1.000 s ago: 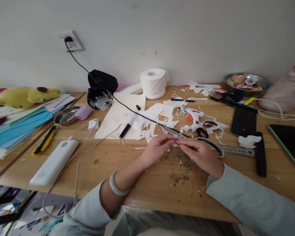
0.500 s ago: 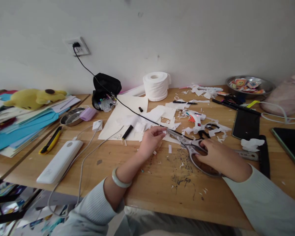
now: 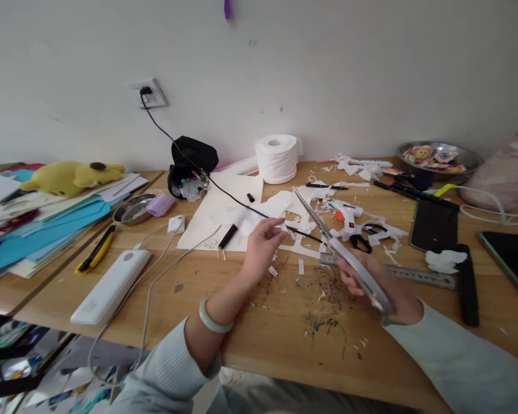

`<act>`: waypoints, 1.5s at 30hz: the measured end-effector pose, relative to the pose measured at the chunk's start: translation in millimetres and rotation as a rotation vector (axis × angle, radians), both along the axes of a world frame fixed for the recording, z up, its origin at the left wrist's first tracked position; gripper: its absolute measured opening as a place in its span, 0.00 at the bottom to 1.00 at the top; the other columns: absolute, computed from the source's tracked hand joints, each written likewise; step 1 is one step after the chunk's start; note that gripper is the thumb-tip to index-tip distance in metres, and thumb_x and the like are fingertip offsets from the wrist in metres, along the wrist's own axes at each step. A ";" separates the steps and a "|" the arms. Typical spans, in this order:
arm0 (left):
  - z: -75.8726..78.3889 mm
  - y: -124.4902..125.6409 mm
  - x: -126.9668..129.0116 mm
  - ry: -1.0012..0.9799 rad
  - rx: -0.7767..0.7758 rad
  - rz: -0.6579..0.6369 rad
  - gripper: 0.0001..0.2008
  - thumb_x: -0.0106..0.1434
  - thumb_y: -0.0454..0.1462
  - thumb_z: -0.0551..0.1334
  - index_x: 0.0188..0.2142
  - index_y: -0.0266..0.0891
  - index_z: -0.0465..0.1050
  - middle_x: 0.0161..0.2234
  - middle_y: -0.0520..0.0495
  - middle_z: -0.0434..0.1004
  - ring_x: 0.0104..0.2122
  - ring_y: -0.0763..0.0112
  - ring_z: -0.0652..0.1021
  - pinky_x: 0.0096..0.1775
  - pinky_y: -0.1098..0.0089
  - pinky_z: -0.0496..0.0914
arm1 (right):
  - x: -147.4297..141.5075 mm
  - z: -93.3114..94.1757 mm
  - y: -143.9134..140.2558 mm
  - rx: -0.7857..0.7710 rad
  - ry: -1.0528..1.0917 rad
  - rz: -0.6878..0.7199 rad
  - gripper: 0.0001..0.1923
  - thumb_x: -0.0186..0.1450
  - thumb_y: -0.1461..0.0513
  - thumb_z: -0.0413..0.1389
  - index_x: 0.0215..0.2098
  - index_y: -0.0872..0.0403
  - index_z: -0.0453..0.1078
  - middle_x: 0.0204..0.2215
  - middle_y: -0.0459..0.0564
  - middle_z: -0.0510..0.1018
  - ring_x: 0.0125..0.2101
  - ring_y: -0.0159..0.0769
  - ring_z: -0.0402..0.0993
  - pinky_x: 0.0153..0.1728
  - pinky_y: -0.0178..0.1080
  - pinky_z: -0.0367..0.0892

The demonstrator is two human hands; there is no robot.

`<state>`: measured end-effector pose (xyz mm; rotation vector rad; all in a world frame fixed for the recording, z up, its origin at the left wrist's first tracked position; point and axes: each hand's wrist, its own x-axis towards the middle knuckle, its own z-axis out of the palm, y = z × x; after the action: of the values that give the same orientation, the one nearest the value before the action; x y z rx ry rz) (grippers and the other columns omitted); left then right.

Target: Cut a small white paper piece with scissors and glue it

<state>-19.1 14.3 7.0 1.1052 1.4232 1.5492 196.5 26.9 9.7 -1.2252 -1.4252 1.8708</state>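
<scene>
Table [image 3: 276,336]: brown wood, with dark marks and little white bits on the part near the person.
Paper sheet [image 3: 211,198]: lies flat past the left hand [image 3: 263,247], with a black cord [image 3: 231,195] running over it.
Ruler [image 3: 427,276]: flat and grey, lying on the wood, partly hidden by the right hand [image 3: 388,282].
Scissors [image 3: 341,250]: big and grey, turned on edge in the right hand, tips pointing away from the person and to the left.
Paper roll [image 3: 277,161]: white, standing at the back by the wall [image 3: 328,75].
Right hand: wraps around the scissors' handles.
Left hand: fingers bent, thumb near the pointer; from where I stand I can't tell if they pinch anything tiny.
Glue gun [image 3: 347,213]: white and orange, lying past the right hand among paper scraps.
Small strip [image 3: 301,266]: white, flat on the wood between the two hands.
</scene>
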 end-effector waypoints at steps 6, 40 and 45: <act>1.7 -2.1 0.9 -0.033 0.067 0.014 0.09 0.54 0.36 0.62 0.36 0.41 0.76 0.40 0.47 0.73 0.38 0.71 0.74 0.42 0.69 0.67 | -0.8 -2.5 -25.4 -0.182 0.388 0.177 0.31 0.48 0.41 0.58 0.44 0.48 0.67 0.41 0.52 0.69 0.22 0.24 0.61 0.15 0.30 0.55; 6.6 3.9 -4.0 -0.289 0.046 0.055 0.16 0.45 0.34 0.67 0.30 0.40 0.61 0.24 0.57 0.70 0.26 0.77 0.72 0.35 0.72 0.65 | -10.1 -8.7 -33.9 -0.340 0.420 0.253 0.23 0.52 0.52 0.61 0.44 0.49 0.69 0.23 0.41 0.59 0.16 0.16 0.45 0.13 0.23 0.40; 4.6 6.8 -5.7 -0.286 0.041 0.038 0.13 0.45 0.34 0.68 0.28 0.38 0.65 0.25 0.55 0.68 0.27 0.78 0.70 0.34 0.74 0.64 | -9.6 -8.1 -33.9 -0.325 0.398 0.229 0.21 0.52 0.51 0.61 0.43 0.48 0.70 0.24 0.40 0.59 0.16 0.15 0.45 0.13 0.22 0.41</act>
<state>-24.7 21.1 11.6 0.8433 1.2290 1.6936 186.9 -7.1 1.6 -0.7779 -1.1106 2.4124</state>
